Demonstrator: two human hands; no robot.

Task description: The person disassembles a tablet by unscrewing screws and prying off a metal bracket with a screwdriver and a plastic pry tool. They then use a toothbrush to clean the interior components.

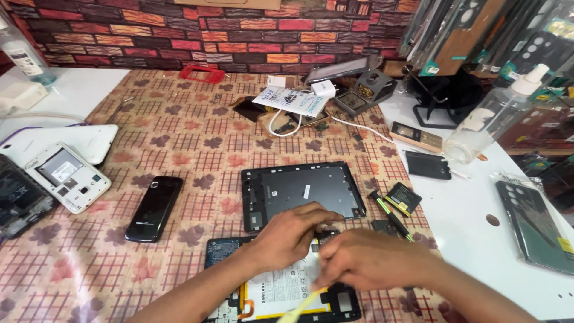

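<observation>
An opened tablet (227, 251) lies at the near edge of the patterned mat, its white battery and circuit boards exposed. My left hand (290, 236) rests on its upper part, fingers curled down on the board. My right hand (371, 260) is beside it, pinching a thin yellow tool (299, 306) that slants down over the battery; the tool is blurred. The tablet's dark back cover (302, 192) lies flat just beyond both hands.
A black phone (154, 208) and an opened white phone (67, 176) lie to the left. Right of the cover are a screwdriver (390, 214), small batteries (402, 198) and a clear spray bottle (496, 113). Cables and papers (290, 101) sit at the back.
</observation>
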